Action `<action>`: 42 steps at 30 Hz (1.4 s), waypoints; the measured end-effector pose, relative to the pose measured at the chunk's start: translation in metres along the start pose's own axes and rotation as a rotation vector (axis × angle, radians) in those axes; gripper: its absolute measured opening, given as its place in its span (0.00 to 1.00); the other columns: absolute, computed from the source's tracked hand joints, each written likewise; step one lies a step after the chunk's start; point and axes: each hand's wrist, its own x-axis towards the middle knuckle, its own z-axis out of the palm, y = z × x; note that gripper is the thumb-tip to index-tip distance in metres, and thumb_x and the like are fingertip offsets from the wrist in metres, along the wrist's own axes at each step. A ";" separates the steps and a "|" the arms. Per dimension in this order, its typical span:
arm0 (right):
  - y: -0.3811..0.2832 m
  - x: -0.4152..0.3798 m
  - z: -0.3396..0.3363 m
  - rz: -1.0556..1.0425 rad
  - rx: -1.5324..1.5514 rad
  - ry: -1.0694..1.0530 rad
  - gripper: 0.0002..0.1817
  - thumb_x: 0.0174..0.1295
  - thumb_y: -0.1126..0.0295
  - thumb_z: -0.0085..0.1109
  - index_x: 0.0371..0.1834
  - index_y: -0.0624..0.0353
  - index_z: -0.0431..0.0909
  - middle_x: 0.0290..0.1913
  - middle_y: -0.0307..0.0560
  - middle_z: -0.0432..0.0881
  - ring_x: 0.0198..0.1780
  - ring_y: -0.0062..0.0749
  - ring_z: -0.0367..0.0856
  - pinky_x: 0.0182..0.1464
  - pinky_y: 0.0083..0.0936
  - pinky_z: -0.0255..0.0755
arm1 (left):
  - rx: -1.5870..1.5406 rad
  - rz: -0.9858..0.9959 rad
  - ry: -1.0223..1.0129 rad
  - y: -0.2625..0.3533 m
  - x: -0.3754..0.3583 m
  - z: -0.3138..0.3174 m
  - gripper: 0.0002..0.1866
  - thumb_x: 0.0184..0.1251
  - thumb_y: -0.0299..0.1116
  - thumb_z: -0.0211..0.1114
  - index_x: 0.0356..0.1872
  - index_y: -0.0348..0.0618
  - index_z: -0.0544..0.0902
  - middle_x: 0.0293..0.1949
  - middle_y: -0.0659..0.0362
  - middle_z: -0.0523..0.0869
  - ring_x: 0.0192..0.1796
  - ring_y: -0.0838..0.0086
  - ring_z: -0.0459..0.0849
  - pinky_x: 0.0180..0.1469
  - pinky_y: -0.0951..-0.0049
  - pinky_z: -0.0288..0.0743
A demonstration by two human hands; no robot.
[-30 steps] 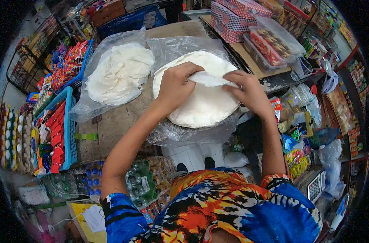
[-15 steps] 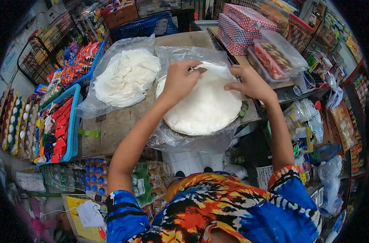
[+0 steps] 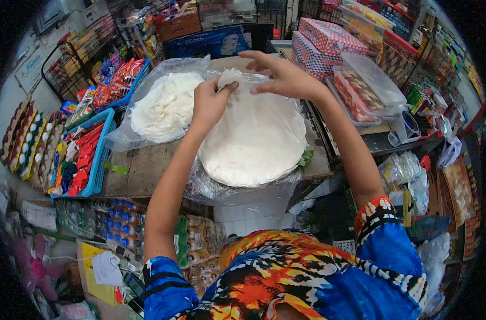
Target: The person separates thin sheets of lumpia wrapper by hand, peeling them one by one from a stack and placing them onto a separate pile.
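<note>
A stack of thin round white wrappers (image 3: 253,144) lies on clear plastic on the wooden table. My left hand (image 3: 212,101) pinches the raised upper-left edge of a thin translucent sheet (image 3: 233,80) above the stack. Over the stack's upper right, my right hand (image 3: 280,77) has its fingers apart, with nothing visible between them. To the left, a loose pile of white sheets (image 3: 164,109) rests on another plastic bag (image 3: 123,140).
Blue baskets of packets (image 3: 108,128) and trays of eggs (image 3: 27,152) stand at the left. Red-checked boxes (image 3: 328,37) and clear tubs of food (image 3: 368,96) are at the right. Bottles (image 3: 123,229) stand below the table's front edge.
My left hand has moved left, lifting the sheet's edge. My right hand has moved up and left, away from the stack's right side. The view has shifted slightly.
</note>
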 end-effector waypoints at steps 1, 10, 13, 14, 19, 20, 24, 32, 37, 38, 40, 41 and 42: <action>0.019 -0.001 0.007 -0.005 0.009 -0.003 0.27 0.55 0.69 0.69 0.60 0.60 0.75 0.43 0.49 0.87 0.44 0.32 0.85 0.49 0.28 0.75 | 0.006 -0.004 0.008 0.001 0.000 0.001 0.10 0.66 0.30 0.65 0.42 0.33 0.85 0.30 0.59 0.88 0.29 0.80 0.82 0.32 0.79 0.72; 0.028 0.055 0.015 0.177 -0.056 -0.496 0.15 0.48 0.66 0.74 0.34 0.65 0.86 0.25 0.50 0.84 0.26 0.31 0.79 0.33 0.29 0.71 | 0.022 -0.017 0.207 -0.005 -0.009 -0.020 0.17 0.63 0.34 0.68 0.47 0.30 0.83 0.35 0.52 0.88 0.36 0.76 0.84 0.37 0.73 0.76; 0.013 0.076 0.030 -0.173 -0.139 -0.468 0.14 0.46 0.68 0.73 0.35 0.63 0.86 0.27 0.55 0.84 0.27 0.40 0.81 0.34 0.32 0.72 | 0.011 -0.085 0.005 -0.001 -0.015 -0.019 0.22 0.59 0.37 0.72 0.49 0.30 0.80 0.42 0.51 0.87 0.39 0.74 0.83 0.40 0.73 0.76; 0.002 0.081 0.030 -0.234 -0.177 -0.481 0.13 0.46 0.69 0.72 0.35 0.62 0.86 0.28 0.58 0.83 0.29 0.47 0.81 0.35 0.36 0.73 | 0.099 -0.118 -0.118 0.004 -0.014 -0.020 0.25 0.55 0.36 0.74 0.50 0.31 0.79 0.48 0.51 0.85 0.42 0.72 0.83 0.43 0.72 0.77; -0.019 0.087 0.035 -0.133 -0.348 -0.402 0.14 0.47 0.67 0.72 0.37 0.61 0.85 0.30 0.55 0.84 0.31 0.45 0.82 0.37 0.37 0.74 | -0.080 -0.165 -0.056 -0.023 0.004 -0.031 0.17 0.58 0.28 0.71 0.48 0.33 0.81 0.42 0.56 0.87 0.39 0.74 0.85 0.42 0.72 0.77; -0.009 0.078 0.036 -0.132 -0.210 -0.349 0.18 0.48 0.66 0.72 0.42 0.61 0.83 0.33 0.52 0.85 0.32 0.42 0.82 0.38 0.37 0.73 | 0.053 -0.093 -0.048 -0.024 0.006 -0.035 0.15 0.57 0.27 0.71 0.45 0.34 0.82 0.40 0.57 0.88 0.39 0.74 0.85 0.42 0.72 0.77; 0.022 0.038 0.037 0.137 -0.057 -0.382 0.23 0.52 0.70 0.70 0.53 0.62 0.78 0.35 0.43 0.84 0.34 0.29 0.79 0.37 0.33 0.72 | 0.147 0.061 -0.043 -0.038 0.012 -0.048 0.08 0.56 0.22 0.68 0.38 0.34 0.85 0.35 0.58 0.89 0.38 0.76 0.85 0.42 0.73 0.76; 0.019 0.008 0.008 0.291 -0.086 -0.231 0.23 0.56 0.81 0.60 0.57 0.62 0.72 0.26 0.39 0.75 0.29 0.20 0.73 0.35 0.20 0.68 | 0.085 0.031 -0.052 -0.038 0.015 -0.068 0.11 0.57 0.24 0.66 0.41 0.30 0.84 0.36 0.48 0.89 0.38 0.70 0.87 0.42 0.70 0.77; -0.026 0.015 0.017 0.248 -0.175 -0.237 0.34 0.54 0.52 0.72 0.59 0.62 0.74 0.30 0.48 0.81 0.32 0.34 0.81 0.37 0.30 0.73 | 0.065 -0.058 -0.073 -0.028 0.014 -0.058 0.12 0.59 0.26 0.66 0.43 0.31 0.83 0.37 0.50 0.89 0.40 0.69 0.87 0.44 0.69 0.77; -0.039 0.013 0.030 0.195 -0.293 -0.195 0.34 0.49 0.47 0.74 0.51 0.62 0.78 0.32 0.53 0.83 0.34 0.45 0.83 0.38 0.36 0.74 | 0.113 -0.079 -0.083 -0.020 0.016 -0.054 0.12 0.59 0.27 0.66 0.43 0.31 0.83 0.37 0.51 0.89 0.40 0.69 0.87 0.43 0.69 0.77; -0.027 0.014 0.040 0.174 -0.450 -0.225 0.19 0.53 0.57 0.70 0.35 0.64 0.81 0.30 0.59 0.82 0.34 0.53 0.83 0.37 0.39 0.74 | 0.181 -0.100 -0.089 -0.015 0.017 -0.056 0.12 0.59 0.27 0.66 0.42 0.31 0.83 0.37 0.51 0.89 0.39 0.69 0.87 0.43 0.68 0.77; -0.012 0.014 0.041 0.179 -0.429 -0.139 0.16 0.54 0.60 0.68 0.30 0.65 0.81 0.29 0.60 0.82 0.33 0.53 0.82 0.37 0.40 0.73 | 0.235 -0.048 -0.042 -0.019 0.016 -0.059 0.11 0.59 0.26 0.66 0.42 0.32 0.83 0.37 0.52 0.89 0.38 0.69 0.87 0.42 0.68 0.77; 0.000 0.013 0.035 0.220 -0.403 -0.104 0.14 0.55 0.63 0.67 0.31 0.65 0.81 0.28 0.61 0.81 0.32 0.54 0.82 0.36 0.40 0.73 | 0.286 0.004 0.005 -0.023 0.015 -0.061 0.10 0.58 0.26 0.66 0.41 0.32 0.83 0.37 0.52 0.89 0.37 0.70 0.86 0.41 0.68 0.77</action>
